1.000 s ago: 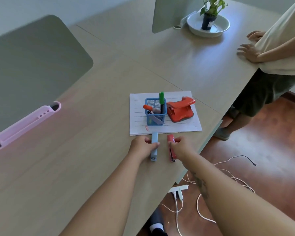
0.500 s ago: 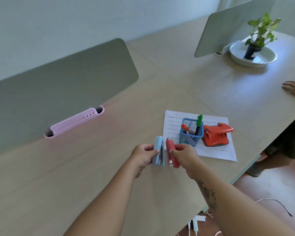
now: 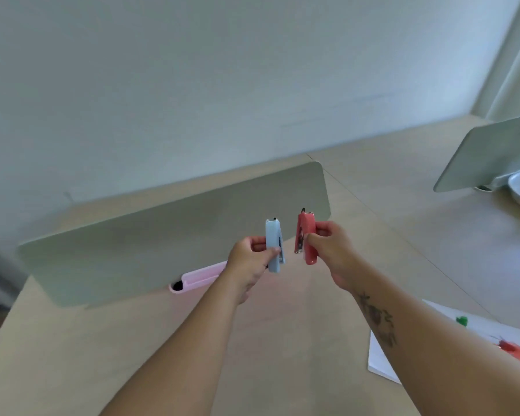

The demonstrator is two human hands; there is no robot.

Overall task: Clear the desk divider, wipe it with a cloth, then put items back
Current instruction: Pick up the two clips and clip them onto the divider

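Two bare forearms reach forward over a pale wood-grain counter (image 3: 282, 340). At the near right, a white lined sheet of paper (image 3: 382, 358) lies on it, carrying a blurred red object at the frame edge.

Further out, the left hand (image 3: 249, 259) has its grip closed round a small light-blue stapler (image 3: 273, 244), thumb in front and fingers behind. The right hand (image 3: 330, 247) pinches a small red stapler (image 3: 306, 235) the same way. Both staplers stand roughly upright in the air, just beside each other, not touching.

Behind them, a long pink plastic tray (image 3: 198, 277) is fixed low on a grey-green desk divider panel (image 3: 162, 241) that stands on the counter before a pale wall.

The step appears to be returning the staplers to the divider. To do it well, bring one stapler in at a time, line it up with the tray's opening or the panel's edge, and let go only once it sits steady. Where exactly they belong cannot be told.

A second ago both staplers lay flat on the counter beside the paper, with the hands just taking hold. Since then they have been lifted and carried toward the divider, and the view has swung up, leaving most of the paper's items out of sight.
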